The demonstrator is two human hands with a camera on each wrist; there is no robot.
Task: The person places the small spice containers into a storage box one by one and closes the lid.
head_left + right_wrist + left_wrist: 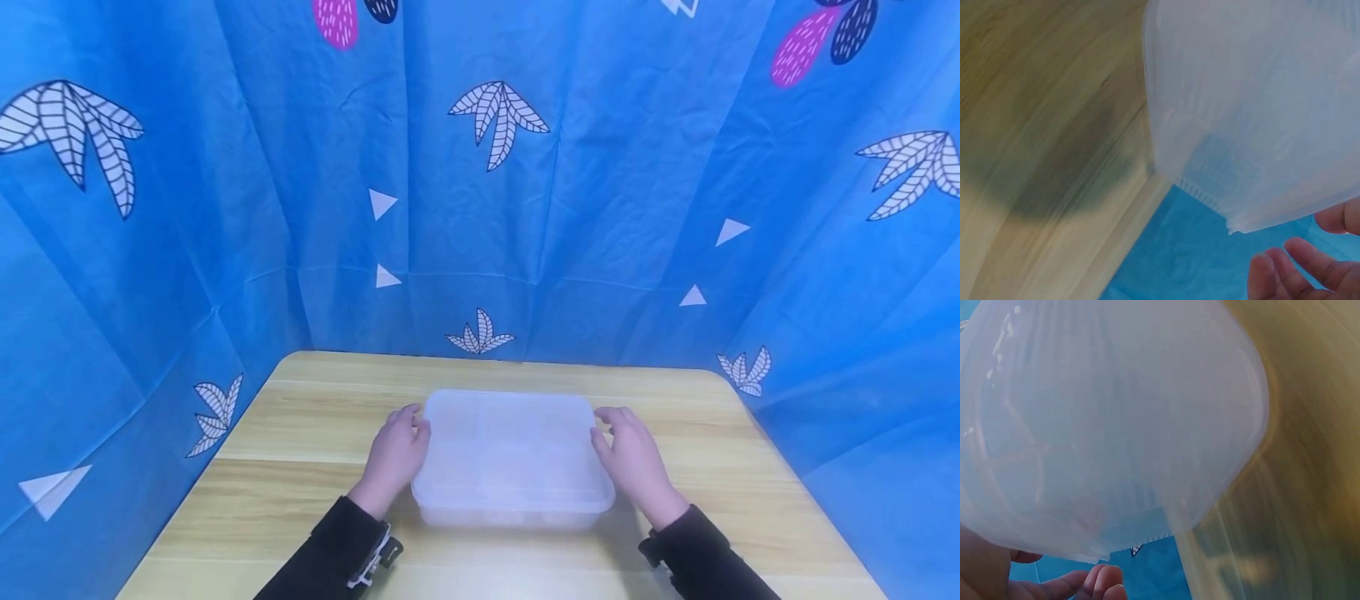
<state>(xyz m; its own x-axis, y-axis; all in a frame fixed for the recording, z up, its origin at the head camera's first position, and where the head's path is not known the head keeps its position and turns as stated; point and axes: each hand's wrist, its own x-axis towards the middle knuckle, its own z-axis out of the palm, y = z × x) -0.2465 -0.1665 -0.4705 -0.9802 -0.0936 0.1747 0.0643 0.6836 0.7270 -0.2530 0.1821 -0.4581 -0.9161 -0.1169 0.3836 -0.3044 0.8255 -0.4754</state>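
Note:
A translucent white plastic container [510, 519] with a pale lid [513, 450] on top stands in the middle of the table in the head view. At its left side is my left hand [397, 458], fingers loosely bent, thumb close to the lid's edge. My right hand [633, 458] is at the opposite side in a similar pose, its thumb near the rim. In the right wrist view, the fingers [1316, 269] are spread apart below the container's corner. The left wrist view has the fingertips [1109, 580] close to a corner; contact there is unclear. What lies inside the container is blurred.
The light wood-grain table [300, 483] has rounded far corners. Around its back and sides hangs a blue curtain [600, 208] printed with leaves and triangles. A dark strap with a buckle [371, 562] sits at the left wrist.

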